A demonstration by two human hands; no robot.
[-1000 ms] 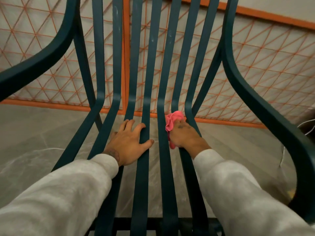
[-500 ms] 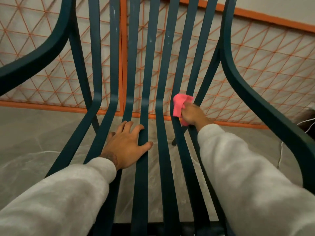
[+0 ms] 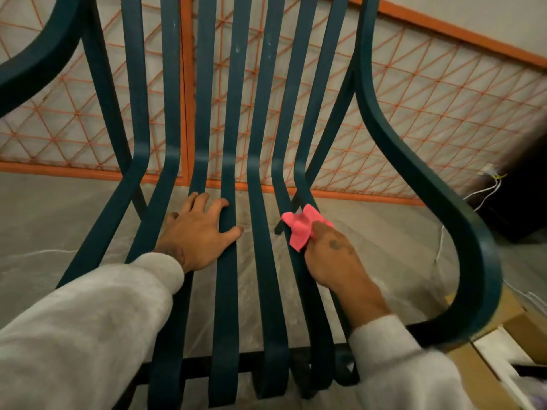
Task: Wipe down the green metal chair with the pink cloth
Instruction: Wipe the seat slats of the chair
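Two hands meet the green chair (image 3: 228, 143); the left hand (image 3: 196, 232) lies flat, fingers spread, on its middle slats; the right hand (image 3: 331, 255) pinches the pink cloth (image 3: 300, 229) against a right-side slat.

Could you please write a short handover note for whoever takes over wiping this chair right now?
Left hand: rests flat on the middle seat slats of the green chair, bracing.
Right hand: grips the pink cloth, pressed on the rightmost seat slats near the backrest bend.
Done: cannot tell which slats are wiped.
Left: pale specks show on the upper back slats; armrests probably too.
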